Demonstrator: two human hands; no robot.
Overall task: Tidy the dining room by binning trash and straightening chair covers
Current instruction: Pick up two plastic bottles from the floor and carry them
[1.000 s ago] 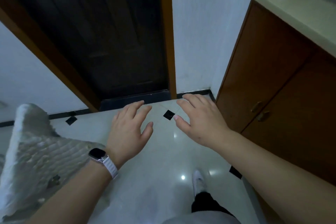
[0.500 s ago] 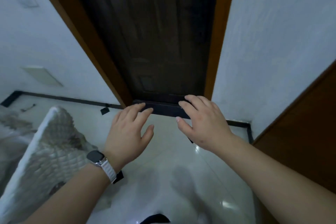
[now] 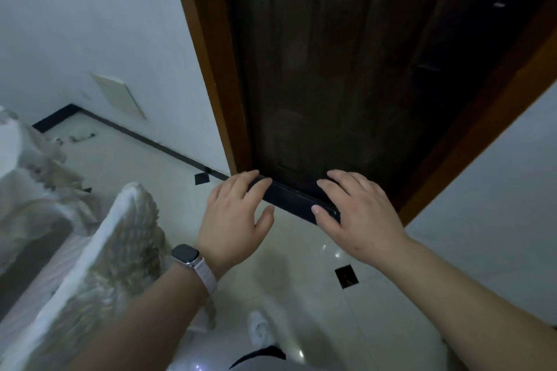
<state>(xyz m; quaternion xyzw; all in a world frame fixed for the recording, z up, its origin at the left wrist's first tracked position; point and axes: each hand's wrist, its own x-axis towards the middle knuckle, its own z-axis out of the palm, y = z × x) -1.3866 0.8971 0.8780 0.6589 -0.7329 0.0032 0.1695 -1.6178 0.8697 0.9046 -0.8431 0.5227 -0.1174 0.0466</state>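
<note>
**A:** How far along does the tidying look?

**B:** Not far, I'd judge. The nearest chair cover (image 3: 99, 253), a pale quilted one, sits just left of and below the left grip (image 3: 233, 220). Its edge looks rumpled rather than pulled smooth. A second cover (image 3: 36, 190), further out to the left of that grip, is bunched in folds too. Neither looks straightened yet.

**A:** And the trash?

**B:** A few small scraps (image 3: 75, 138) lie on the floor (image 3: 301, 265) by the skirting (image 3: 144, 138), well off to the far left of the left grip. I can't tell what they are. No bin is in view, so I can't say whether anything has been binned.

**A:** What are the grips doing?

**B:** Both are out in front, palms down, fingers spread and loosely straight. The left grip holds nothing, and a watch (image 3: 186, 253) sits on its wrist. The right grip (image 3: 357, 214), just to its right with a gap between them, is likewise spread wide and empty.

**A:** They look as if they're on the door.

**B:** Only by line of sight, I think. The dark door (image 3: 331, 69) and its sill (image 3: 289, 200) lie beyond the fingertips. Both grips seem to hang in the air over the floor, and no contact shows.

**A:** So what's left?

**B:** By my reckoning, nearly everything visible. That means reaching left for the covers, picking up the scraps, then finding a bin.
</note>
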